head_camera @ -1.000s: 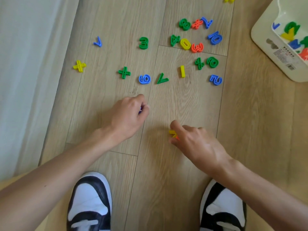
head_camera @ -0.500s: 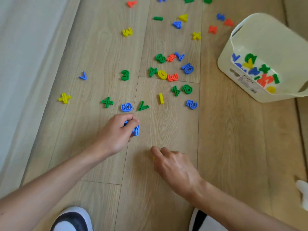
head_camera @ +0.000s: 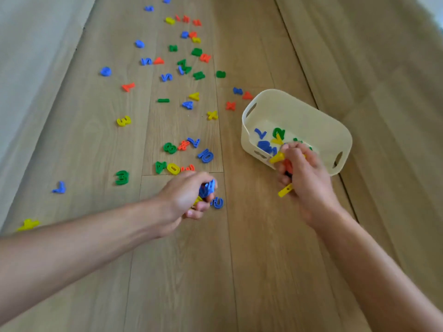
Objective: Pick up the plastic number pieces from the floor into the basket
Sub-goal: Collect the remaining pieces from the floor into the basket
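Head view: the wood-plank floor [head_camera: 251,259] takes up the whole scene. The cream basket [head_camera: 299,104] stands upright on it at right, with several coloured pieces already inside.

The right hand [head_camera: 304,173] is over the basket's near wall, fingers curled round a handful. A yellow piece [head_camera: 276,157] juts toward the basket and a red piece [head_camera: 288,166] shows between the fingers. A second yellow piece [head_camera: 285,190] sticks out below the hand, outside the wall.

The left hand [head_camera: 184,195] is low over the floor, well apart from the basket. Its fingers are curled round a blue piece [head_camera: 207,188] with a bit of yellow beneath. A blue 2 [head_camera: 217,202] lies just beside it.

Many number pieces [head_camera: 123,121] lie scattered over the floor, so the task is judged far from done.

Risks:
- The second yellow piece looks poorly held and, being outside the wall, would likely land on the floor on release.
- A knock on the near wall could shift or tip the seemingly light basket.
- The left hand's crowded grip may shed a piece in transit.
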`<state>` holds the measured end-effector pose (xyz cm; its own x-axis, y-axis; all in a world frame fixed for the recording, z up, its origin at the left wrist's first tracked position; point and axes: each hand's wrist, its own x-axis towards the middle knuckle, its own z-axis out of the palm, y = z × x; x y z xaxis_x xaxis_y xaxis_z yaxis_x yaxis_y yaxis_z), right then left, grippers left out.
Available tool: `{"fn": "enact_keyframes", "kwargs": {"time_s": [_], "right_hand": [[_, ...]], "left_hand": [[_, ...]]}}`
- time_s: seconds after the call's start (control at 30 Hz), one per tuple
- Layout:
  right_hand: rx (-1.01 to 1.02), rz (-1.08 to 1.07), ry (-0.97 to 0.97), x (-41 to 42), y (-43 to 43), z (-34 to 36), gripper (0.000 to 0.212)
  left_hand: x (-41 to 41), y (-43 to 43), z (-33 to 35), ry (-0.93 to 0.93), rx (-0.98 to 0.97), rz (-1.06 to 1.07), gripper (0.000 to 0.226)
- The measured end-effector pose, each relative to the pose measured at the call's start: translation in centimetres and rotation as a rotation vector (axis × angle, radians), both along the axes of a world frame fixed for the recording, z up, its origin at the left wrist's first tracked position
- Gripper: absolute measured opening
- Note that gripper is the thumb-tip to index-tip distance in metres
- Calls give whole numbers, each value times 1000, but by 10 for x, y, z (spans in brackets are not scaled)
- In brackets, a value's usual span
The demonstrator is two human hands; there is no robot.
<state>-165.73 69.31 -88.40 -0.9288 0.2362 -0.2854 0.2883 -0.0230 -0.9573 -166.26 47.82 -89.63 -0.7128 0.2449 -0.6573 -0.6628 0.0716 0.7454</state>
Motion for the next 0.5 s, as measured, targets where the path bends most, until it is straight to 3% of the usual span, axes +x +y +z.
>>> {"fn": "enact_keyframes", "kwargs": {"time_s": [0.13, 0.33, 0.5], "right_hand": [[67, -116, -25, -58, 53, 1, 21], [173, -146, -183, -103, 85, -35, 16], [171, -120, -290, -113, 103, -42, 11]], "left_hand": [[-62, 68, 18, 127, -121, -185, 20], [-135, 174, 2, 239, -296, -166, 20], [-149, 200, -17, 230, -395, -194, 27]]}}
